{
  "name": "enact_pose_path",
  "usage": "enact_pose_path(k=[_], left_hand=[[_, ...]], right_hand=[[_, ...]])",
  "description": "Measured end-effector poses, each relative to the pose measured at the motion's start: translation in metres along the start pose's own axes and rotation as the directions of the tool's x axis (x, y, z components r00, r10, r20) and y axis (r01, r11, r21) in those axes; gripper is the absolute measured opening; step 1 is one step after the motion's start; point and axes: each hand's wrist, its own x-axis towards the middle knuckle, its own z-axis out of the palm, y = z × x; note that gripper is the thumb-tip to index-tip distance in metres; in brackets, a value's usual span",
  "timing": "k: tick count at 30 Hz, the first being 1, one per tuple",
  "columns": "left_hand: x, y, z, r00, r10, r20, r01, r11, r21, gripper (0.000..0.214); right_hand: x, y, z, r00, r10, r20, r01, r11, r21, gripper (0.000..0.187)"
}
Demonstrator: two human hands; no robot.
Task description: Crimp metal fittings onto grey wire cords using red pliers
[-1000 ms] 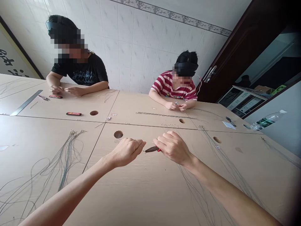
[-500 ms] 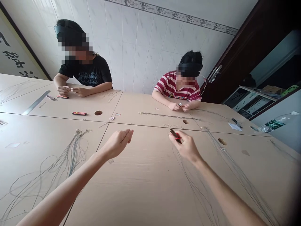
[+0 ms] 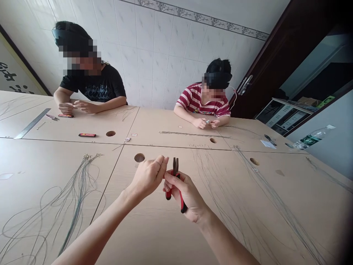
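Note:
Small pliers [image 3: 175, 168] with red and black handles sit in my right hand [image 3: 190, 191], jaws pointing away from me and slightly apart. My left hand [image 3: 151, 173] is closed with its fingers pressed together, right beside the pliers. Whatever it pinches is hidden or too small to make out. The fingertips of both hands are close together or touching. Thin strands [image 3: 212, 187] lie on the table to the right of my right hand. A bundle of thin cords [image 3: 78, 195] with small metal ends spreads out left of my left arm.
Across the table [image 3: 143, 228] sit a person in a black shirt [image 3: 97, 86] and a person in a striped shirt [image 3: 193, 99], hands at small work. Also there are a metal ruler [image 3: 32, 123], a red-and-black stick-shaped object [image 3: 87, 135], a water bottle [image 3: 314, 138], and cable holes [image 3: 139, 157].
My right hand has moved left with the pliers, bringing them beside my left hand. My left hand has shifted slightly right. The view has moved a little.

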Motion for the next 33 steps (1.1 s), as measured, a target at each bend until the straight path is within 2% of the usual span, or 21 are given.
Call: enact_pose_path(k=[4, 8, 12, 15, 18, 20, 28, 33], left_hand=[[-0.003, 0.004, 0.001, 1.0, -0.017, 0.01, 0.018, 0.996, -0.086, 0.035], [-0.008, 0.008, -0.005, 0.994, -0.096, 0.057, 0.11, 0.925, -0.364, 0.037], [-0.012, 0.01, -0.017, 0.978, -0.145, 0.148, 0.204, 0.797, -0.569, 0.025], [-0.015, 0.012, -0.023, 0.973, -0.123, 0.196, 0.215, 0.789, -0.575, 0.023], [-0.016, 0.013, -0.024, 0.972, -0.125, 0.197, 0.217, 0.796, -0.564, 0.017], [-0.017, 0.012, -0.023, 0.975, -0.122, 0.187, 0.208, 0.798, -0.566, 0.014], [-0.021, 0.01, -0.022, 0.978, -0.11, 0.179, 0.189, 0.83, -0.525, 0.015], [-0.02, 0.011, -0.023, 0.977, -0.115, 0.178, 0.195, 0.818, -0.541, 0.013]], right_hand=[[0.0, 0.0, -0.003, 1.0, -0.008, -0.028, 0.007, 0.999, -0.039, 0.025], [-0.003, -0.008, -0.007, 0.981, -0.179, -0.076, 0.149, 0.943, -0.299, 0.021], [-0.008, -0.019, -0.011, 0.939, -0.342, -0.032, 0.266, 0.782, -0.564, 0.021], [-0.011, -0.024, -0.015, 0.903, -0.428, 0.037, 0.327, 0.63, -0.705, 0.016], [-0.011, -0.025, -0.017, 0.858, -0.497, 0.131, 0.387, 0.458, -0.8, 0.014], [-0.011, -0.026, -0.017, 0.84, -0.514, 0.173, 0.411, 0.393, -0.823, 0.015], [-0.01, -0.03, -0.016, 0.81, -0.55, 0.206, 0.454, 0.363, -0.814, 0.012], [-0.008, -0.029, -0.018, 0.79, -0.562, 0.244, 0.487, 0.335, -0.806, 0.011]])
